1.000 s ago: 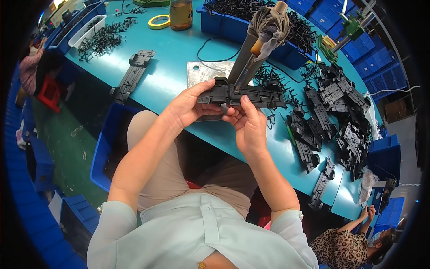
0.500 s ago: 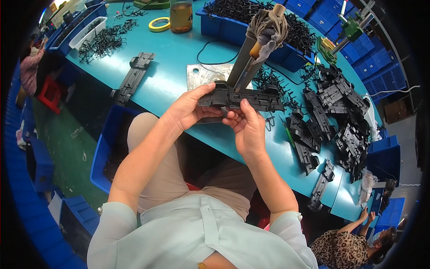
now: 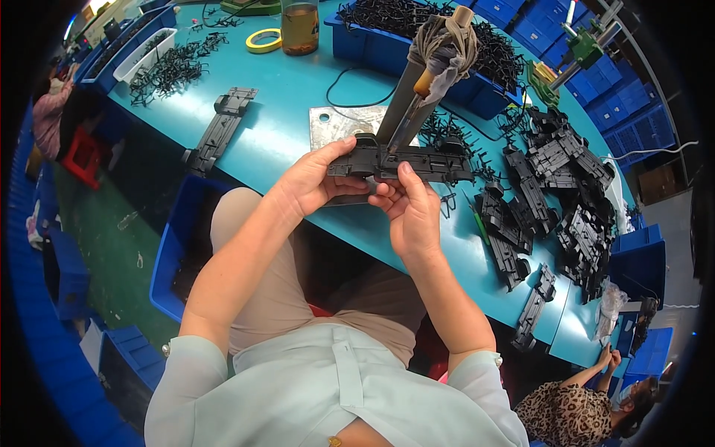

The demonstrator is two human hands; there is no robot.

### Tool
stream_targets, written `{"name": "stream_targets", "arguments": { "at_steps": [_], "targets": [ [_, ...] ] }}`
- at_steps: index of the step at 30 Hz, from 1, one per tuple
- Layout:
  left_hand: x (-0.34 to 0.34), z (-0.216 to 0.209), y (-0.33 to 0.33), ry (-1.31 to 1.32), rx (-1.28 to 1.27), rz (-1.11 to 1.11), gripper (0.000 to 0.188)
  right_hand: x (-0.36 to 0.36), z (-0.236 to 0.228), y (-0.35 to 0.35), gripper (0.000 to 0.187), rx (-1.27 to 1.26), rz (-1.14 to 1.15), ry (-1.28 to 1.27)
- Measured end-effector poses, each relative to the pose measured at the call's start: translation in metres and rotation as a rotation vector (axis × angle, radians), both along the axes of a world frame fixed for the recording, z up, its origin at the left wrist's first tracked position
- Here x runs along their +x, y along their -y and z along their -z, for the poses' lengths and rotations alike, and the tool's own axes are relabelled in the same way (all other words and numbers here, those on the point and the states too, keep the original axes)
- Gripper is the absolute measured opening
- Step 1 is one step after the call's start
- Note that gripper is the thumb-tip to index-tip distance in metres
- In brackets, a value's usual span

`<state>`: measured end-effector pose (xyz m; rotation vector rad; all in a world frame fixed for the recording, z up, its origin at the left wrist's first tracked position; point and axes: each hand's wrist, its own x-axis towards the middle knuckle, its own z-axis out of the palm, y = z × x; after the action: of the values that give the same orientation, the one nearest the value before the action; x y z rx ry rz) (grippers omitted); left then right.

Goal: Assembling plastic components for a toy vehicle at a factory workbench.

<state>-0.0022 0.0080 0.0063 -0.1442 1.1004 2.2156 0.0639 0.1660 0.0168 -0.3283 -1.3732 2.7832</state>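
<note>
Head view: held part (image 3: pixel 436 165) over bench's (image 3: pixel 283 93) edge, under iron (image 3: pixel 424 83)
Long axis: left to right
Grip: left hand (image 3: pixel 314 177), right hand (image 3: pixel 414 214) grasping it
Blue bin (image 3: pixel 357 45): black bits (image 3: pixel 500 63)
White tray (image 3: pixel 125 71): black bits

Yellow tape roll (image 3: pixel 263 48) just beside a clear jar (image 3: pixel 300 30), red stool (image 3: pixel 82 161) farther left

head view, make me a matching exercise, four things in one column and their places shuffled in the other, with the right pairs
1. left hand
2. yellow tape roll
3. right hand
4. white tray

A. near the middle of the held black part
B. beside loose small black pieces
C. at the held part's left end
D. beside the jar

Pairs: 1-C, 2-D, 3-A, 4-B
</note>
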Motion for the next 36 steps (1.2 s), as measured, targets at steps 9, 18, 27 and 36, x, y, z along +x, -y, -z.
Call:
{"name": "stream_targets", "arguments": {
  "at_steps": [9,18,27,36],
  "targets": [
    [0.0009,-0.0006,-0.0005,0.025,0.01,-0.024,0.031,-0.0009,0.0012,0.0006,0.024,-0.01,-0.004,-0.005],
    [0.0011,0.0015,0.0006,-0.009,-0.007,0.012,0.037,-0.0004,0.006,-0.0019,0.024,-0.042,-0.004,0.035],
    [0.0013,-0.0003,0.0016,-0.023,0.027,0.023,0.042,-0.0022,0.0056,-0.002,0.025,-0.026,-0.003,0.032],
    [0.0016,-0.0038,0.0006,-0.016,0.023,-0.009,0.04,-0.0049,0.0049,-0.0003,0.027,-0.019,0.002,0.023]
  ]
}}
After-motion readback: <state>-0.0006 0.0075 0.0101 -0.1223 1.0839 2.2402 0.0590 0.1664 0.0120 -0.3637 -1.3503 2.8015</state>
